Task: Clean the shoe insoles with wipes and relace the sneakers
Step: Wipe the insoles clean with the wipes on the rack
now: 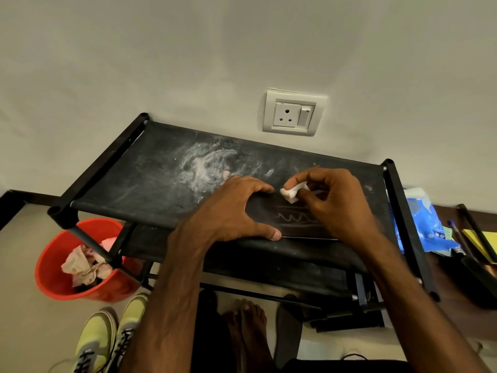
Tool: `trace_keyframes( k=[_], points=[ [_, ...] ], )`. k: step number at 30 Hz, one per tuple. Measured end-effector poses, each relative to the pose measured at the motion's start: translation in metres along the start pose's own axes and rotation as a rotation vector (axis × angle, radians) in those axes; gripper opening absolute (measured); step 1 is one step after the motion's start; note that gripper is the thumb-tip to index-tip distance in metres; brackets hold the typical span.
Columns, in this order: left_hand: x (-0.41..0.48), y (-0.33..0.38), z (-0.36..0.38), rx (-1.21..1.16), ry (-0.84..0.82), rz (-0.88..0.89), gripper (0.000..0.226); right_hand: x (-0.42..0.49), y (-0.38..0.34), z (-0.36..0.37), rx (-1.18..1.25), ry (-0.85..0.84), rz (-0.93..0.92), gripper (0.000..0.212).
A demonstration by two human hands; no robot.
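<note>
A black insole (290,219) with a zigzag mark lies on the dusty top of a black fabric shoe rack (150,181). My left hand (236,208) spans the insole's left end, fingers on the far edge and thumb on the near edge, holding it flat. My right hand (333,200) pinches a small crumpled white wipe (290,193) over the insole's far edge. A pair of yellow-green sneakers (107,337) with dark laces stands on the floor at the lower left. A second dark insole (287,335) lies on the floor beside my bare foot.
A red bucket (53,278) with used crumpled wipes stands on the floor left of the rack. A blue wipes packet (422,224) lies on a surface right of the rack, with pens and a yellow pad beyond it. A wall socket (293,113) sits behind the rack.
</note>
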State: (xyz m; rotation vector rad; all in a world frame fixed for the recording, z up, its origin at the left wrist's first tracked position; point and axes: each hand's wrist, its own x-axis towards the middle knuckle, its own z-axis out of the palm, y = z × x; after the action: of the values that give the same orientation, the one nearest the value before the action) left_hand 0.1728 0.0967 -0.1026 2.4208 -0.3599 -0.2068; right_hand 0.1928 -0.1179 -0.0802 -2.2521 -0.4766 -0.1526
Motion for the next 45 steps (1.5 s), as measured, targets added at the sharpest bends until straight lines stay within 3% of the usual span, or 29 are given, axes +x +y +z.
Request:
trace_keyframes(
  k=[4, 9, 31, 34, 36, 38, 42, 45],
  points=[
    [0.001, 0.000, 0.001, -0.008, -0.003, -0.005, 0.093, 0.005, 0.000, 0.007, -0.131, -0.020, -0.073, 0.032],
    [0.001, 0.002, 0.001, -0.043, 0.027, -0.025, 0.087, 0.016, -0.006, 0.017, -0.297, -0.224, -0.135, 0.035],
    [-0.001, 0.013, 0.005, -0.103, 0.046, -0.164, 0.095, 0.030, -0.025, 0.011, -0.440, -0.434, 0.086, 0.017],
    [0.000, 0.013, 0.006, -0.113, 0.059, -0.168, 0.098, 0.016, -0.029, 0.002, -0.402, -0.502, 0.109, 0.028],
    [0.001, 0.014, 0.007, -0.087, 0.062, -0.157, 0.098, 0.008, -0.029, -0.003, -0.416, -0.534, 0.112, 0.018],
    [0.002, 0.014, 0.007, -0.065, 0.062, -0.148, 0.098, 0.003, -0.028, -0.007, -0.446, -0.532, 0.117, 0.010],
    [0.002, 0.011, 0.005, -0.059, 0.025, -0.119, 0.097, 0.003, -0.023, 0.001, -0.516, -0.485, 0.159, 0.015],
    [0.002, 0.012, 0.002, -0.052, -0.021, -0.109, 0.095, 0.009, -0.018, 0.014, -0.517, -0.328, 0.119, 0.017]
  ],
)
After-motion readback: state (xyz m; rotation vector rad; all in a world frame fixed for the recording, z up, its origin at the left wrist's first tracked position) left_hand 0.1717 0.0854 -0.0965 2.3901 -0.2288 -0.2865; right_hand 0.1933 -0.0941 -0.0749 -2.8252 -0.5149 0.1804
